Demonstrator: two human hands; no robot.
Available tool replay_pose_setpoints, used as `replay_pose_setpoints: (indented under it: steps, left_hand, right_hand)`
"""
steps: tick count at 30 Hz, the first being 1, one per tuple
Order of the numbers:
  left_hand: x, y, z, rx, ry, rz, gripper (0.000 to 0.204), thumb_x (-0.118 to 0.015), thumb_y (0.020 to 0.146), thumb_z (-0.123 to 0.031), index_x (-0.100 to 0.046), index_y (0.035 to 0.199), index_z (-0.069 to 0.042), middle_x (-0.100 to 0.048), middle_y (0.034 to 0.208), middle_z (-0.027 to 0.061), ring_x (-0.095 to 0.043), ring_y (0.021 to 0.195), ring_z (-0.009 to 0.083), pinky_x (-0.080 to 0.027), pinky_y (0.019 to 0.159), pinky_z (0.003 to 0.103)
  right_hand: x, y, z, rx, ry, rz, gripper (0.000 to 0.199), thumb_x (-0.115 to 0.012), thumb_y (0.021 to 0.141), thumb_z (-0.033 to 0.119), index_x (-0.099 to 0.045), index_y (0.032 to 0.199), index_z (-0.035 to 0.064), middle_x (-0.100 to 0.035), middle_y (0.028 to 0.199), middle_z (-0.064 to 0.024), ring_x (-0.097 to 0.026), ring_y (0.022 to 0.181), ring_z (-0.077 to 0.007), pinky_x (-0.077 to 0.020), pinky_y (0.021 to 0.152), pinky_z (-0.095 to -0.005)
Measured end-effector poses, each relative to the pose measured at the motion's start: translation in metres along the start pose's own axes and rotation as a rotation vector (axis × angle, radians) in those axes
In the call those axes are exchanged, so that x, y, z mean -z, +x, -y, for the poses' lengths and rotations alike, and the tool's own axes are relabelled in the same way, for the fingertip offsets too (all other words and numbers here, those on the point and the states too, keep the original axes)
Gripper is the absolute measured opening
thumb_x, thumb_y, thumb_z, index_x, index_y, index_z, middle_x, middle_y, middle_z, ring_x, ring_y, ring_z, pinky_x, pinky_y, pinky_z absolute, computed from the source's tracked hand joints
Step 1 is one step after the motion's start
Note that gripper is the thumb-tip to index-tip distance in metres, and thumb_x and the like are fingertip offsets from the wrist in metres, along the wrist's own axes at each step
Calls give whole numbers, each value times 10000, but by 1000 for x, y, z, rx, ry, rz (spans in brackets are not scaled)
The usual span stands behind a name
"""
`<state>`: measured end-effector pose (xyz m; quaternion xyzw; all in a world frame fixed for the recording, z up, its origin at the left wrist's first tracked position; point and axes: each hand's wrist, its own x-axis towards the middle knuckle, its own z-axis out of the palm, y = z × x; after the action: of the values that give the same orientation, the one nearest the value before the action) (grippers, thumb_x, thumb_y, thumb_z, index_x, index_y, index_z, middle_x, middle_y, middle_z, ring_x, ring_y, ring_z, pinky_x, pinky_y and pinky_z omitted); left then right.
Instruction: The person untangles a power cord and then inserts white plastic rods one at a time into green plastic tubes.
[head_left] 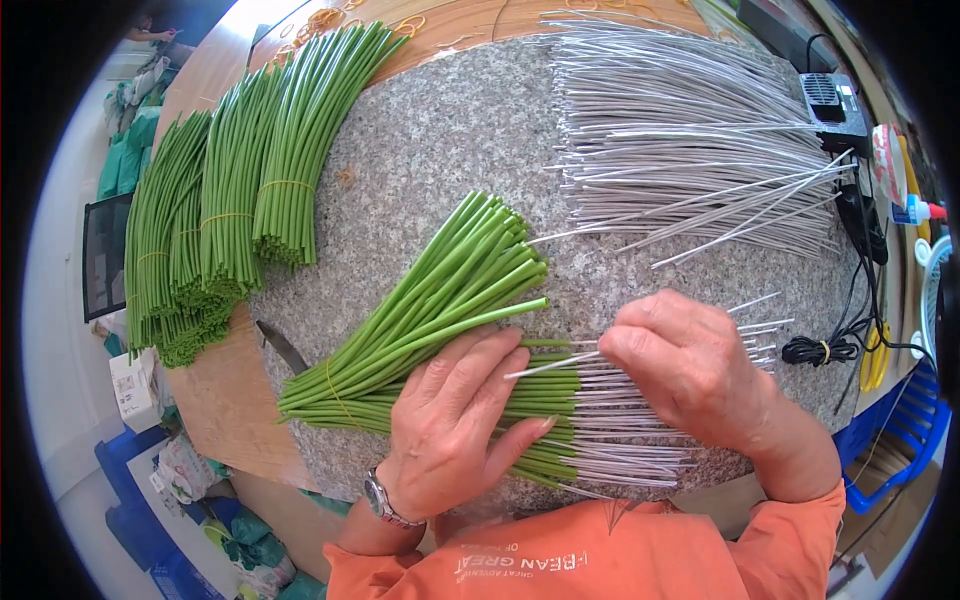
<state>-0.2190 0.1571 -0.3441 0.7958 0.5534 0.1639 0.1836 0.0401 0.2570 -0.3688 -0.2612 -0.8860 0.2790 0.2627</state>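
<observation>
A bundle of thin green plastic tubes [390,335], tied with a band at its left end, lies fanned out in front of me. My left hand [455,405] rests flat across the tubes, fingers stretched and thumb apart. Pale wires [625,440] stick out of the right ends of the lower tubes, while the upper tubes show none. My right hand [675,360] is closed on white wires, and one tip points left over the tubes close to my left fingers. How many wires are in that fist is partly hidden.
Several banded bundles of green tubes [290,150] lie at the far left. A broad pile of pale wires [690,140] covers the far right of the grey stone slab [420,130]. A dark blade [282,347] lies left; a coiled black cable [820,350] and yellow-handled tool [876,358] lie right.
</observation>
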Motion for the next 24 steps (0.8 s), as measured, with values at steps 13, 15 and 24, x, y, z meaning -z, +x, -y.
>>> replay_pose_setpoints:
  steps: [13, 15, 24]
  left_hand:
    - [-1, -4, 1, 28, -3, -54, 632, -921, 872, -328, -726, 1361, 22, -641, 1521, 250, -652, 1306, 428, -521, 1119, 513]
    - [-2, -3, -1, 30, 6, -49, 637, -919, 875, -327, -721, 1369, 21, -634, 1537, 254, -650, 1307, 432, -519, 1122, 514]
    - [-2, -1, -1, 35, 25, -29, 643, -909, 887, -327, -708, 1388, 23, -625, 1558, 265, -644, 1319, 439, -513, 1133, 519]
  right_hand:
    - [21, -1, -5, 29, -344, -96, 255, -754, 773, 54, -742, 1026, 24, -700, 977, -71, -709, 857, -252, -571, 697, -384]
    - [23, 2, -10, -26, -348, -122, 262, -753, 771, -9, -742, 1030, 28, -682, 966, -70, -697, 833, -255, -581, 693, -390]
    - [11, 2, -21, -57, -335, -146, 242, -753, 791, -29, -737, 1021, 44, -667, 945, -47, -682, 823, -238, -578, 677, -377]
